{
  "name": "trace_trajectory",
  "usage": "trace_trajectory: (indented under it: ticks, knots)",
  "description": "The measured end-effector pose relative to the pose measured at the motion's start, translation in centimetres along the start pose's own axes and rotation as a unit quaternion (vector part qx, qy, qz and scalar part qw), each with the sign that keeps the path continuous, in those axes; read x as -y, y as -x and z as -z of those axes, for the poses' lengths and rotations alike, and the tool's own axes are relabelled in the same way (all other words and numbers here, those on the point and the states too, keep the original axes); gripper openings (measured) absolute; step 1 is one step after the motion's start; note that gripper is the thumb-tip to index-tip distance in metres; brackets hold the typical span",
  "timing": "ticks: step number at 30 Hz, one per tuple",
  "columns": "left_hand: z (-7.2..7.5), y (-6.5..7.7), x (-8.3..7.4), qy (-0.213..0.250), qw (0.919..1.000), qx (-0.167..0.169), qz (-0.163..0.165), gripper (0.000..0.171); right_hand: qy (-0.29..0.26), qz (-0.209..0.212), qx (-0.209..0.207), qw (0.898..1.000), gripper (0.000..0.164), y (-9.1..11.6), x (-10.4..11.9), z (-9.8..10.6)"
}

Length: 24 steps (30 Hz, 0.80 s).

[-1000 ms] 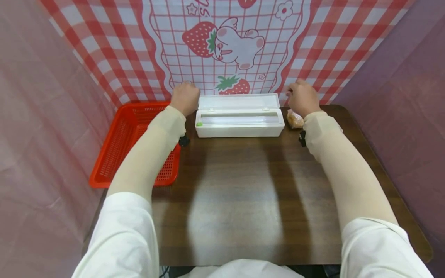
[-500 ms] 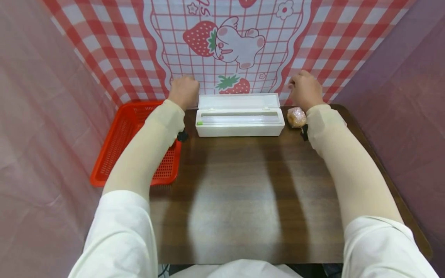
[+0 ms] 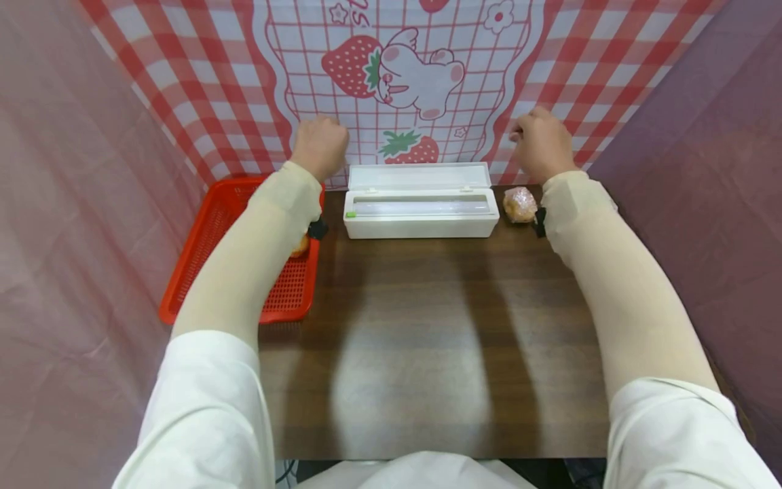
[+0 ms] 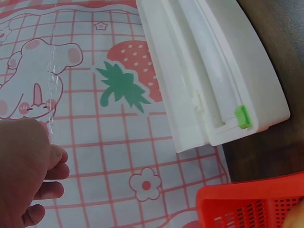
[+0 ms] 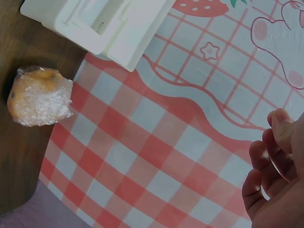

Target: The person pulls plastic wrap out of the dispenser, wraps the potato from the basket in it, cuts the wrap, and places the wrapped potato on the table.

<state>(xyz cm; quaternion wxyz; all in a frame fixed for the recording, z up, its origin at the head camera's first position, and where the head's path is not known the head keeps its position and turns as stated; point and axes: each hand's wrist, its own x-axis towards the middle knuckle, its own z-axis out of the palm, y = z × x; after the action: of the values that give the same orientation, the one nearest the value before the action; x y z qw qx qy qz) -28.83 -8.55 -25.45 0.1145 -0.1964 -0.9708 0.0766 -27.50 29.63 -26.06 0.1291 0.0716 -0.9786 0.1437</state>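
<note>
Both hands are raised beyond a white cling film dispenser (image 3: 421, 227), whose lid stands up. My left hand (image 3: 320, 146) has its fingers curled, thumb against forefinger, pinching the edge of a clear sheet of cling film (image 4: 52, 85). Only faint shiny lines of the film show in the left wrist view. On the other side, my right hand (image 5: 278, 161) pinches the film's other end between thumb and forefinger, its other fingers loosely bent. A film-wrapped bread roll (image 5: 40, 97) lies on the table right of the dispenser, below the right hand.
A red plastic basket (image 3: 189, 258) stands at the left, partly covered by the left arm. Inside it a bread roll (image 3: 299, 246) is partly visible. Behind the dispenser hangs a red-and-white checked cloth (image 3: 208, 88) with strawberry prints. The table (image 3: 415, 326) is brown wood.
Both hands have risen and moved farther away, above and behind the dispenser. The wrapped roll at the right has come fully into view, and the roll in the basket partly so.
</note>
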Motion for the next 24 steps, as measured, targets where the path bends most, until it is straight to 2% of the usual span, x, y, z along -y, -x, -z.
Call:
trace_trajectory:
  ticks: [10,14,20,24]
  knots:
    - [1.9,0.0,0.1,-0.004,1.0,0.007,0.002,0.021,0.007,-0.006,-0.01,1.0,0.028,-0.2,0.4,1.4]
    - [2.7,0.0,0.1,0.0,1.0,-0.005,0.0,0.023,0.005,-0.006,-0.019,1.0,0.028,-0.3,0.7,2.1]
    - [3.8,0.1,0.1,-0.021,0.9997,-0.016,-0.005,0.02,0.005,-0.003,-0.028,1.0,0.027,-0.4,0.9,2.9]
    - [4.4,0.1,0.2,-0.019,0.9996,-0.021,-0.007,0.02,0.006,0.009,-0.047,0.999,0.025,-0.5,1.0,3.3]
